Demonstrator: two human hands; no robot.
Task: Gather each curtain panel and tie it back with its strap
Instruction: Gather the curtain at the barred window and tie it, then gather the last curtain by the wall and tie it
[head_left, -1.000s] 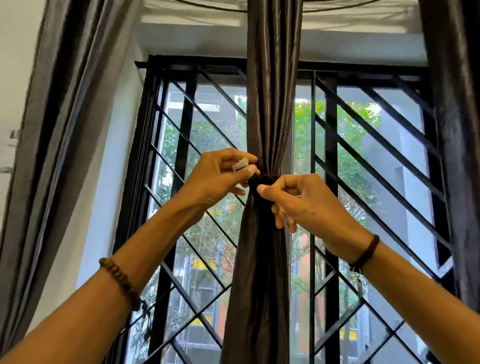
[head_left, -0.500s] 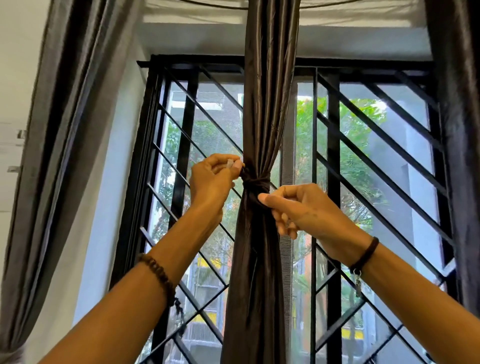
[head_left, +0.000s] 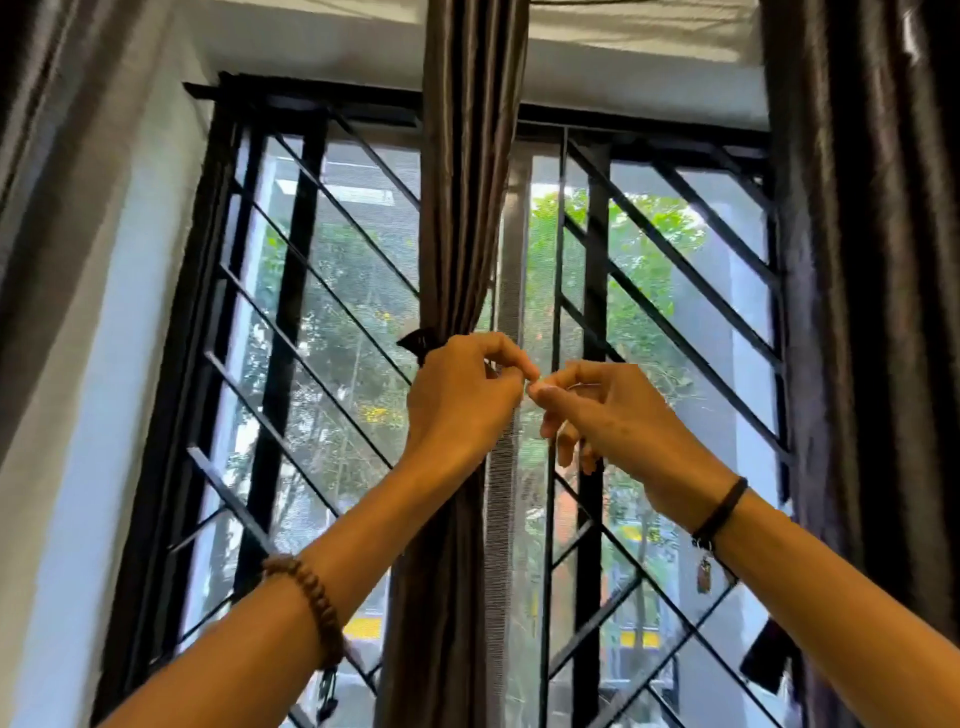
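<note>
Head view: left hand (head_left: 462, 400) and right hand (head_left: 618, 415), fingertips in a pinch on strap (head_left: 415, 343).

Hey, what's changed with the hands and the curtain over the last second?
The left hand has crossed from the left side of the curtain panel to its front, meeting the right hand just right of the bundle. Their fingertips pinch together on something small and pale, probably an end of the strap, though it's blurred. A dark bit of it now pokes out on the left. The panel stays gathered.
</note>
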